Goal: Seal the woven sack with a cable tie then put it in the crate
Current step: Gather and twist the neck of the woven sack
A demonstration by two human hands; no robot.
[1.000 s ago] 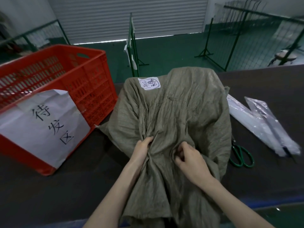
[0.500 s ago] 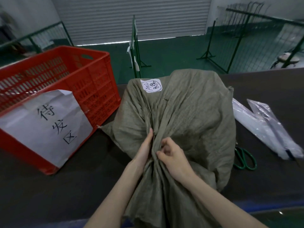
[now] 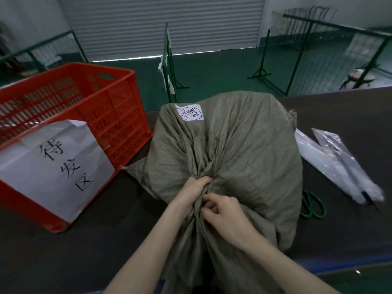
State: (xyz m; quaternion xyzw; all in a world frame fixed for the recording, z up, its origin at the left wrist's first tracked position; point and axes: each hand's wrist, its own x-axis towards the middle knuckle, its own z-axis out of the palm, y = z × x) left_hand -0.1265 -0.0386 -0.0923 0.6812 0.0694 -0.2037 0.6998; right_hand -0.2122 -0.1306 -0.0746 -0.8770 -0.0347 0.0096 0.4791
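1. Olive-grey woven sack (image 3: 244, 158) lies bulging on the dark counter (image 3: 95, 240), its loose mouth end trailing toward the person and over the near edge.
2. Left hand (image 3: 191, 194) is closed around the gathered neck of the sack, fingers wrapped into the pleats.
3. Right hand (image 3: 224, 213) sits just beside the left, touching it, its fingers curled and pinching the same bunch of fabric.
4. White label (image 3: 190, 112) with handwritten marks is stuck on the far upper part of the sack.
5. Red slatted crate (image 3: 118, 115) stands on the counter to the left of the sack, very close to its flank; whether they touch I cannot tell.
6. Large white paper sign (image 3: 53, 166) with three black characters hangs over the crate's near wall.
7. Green-handled scissors (image 3: 314, 206) lie on the counter just right of the sack, partly hidden behind it.
8. Clear plastic packets (image 3: 331, 162) lie further right on the counter; their contents are too blurred to make out.
9. Green metal fence frames (image 3: 169, 66) stand on the green floor behind the counter, before a grey roller shutter (image 3: 165, 26).
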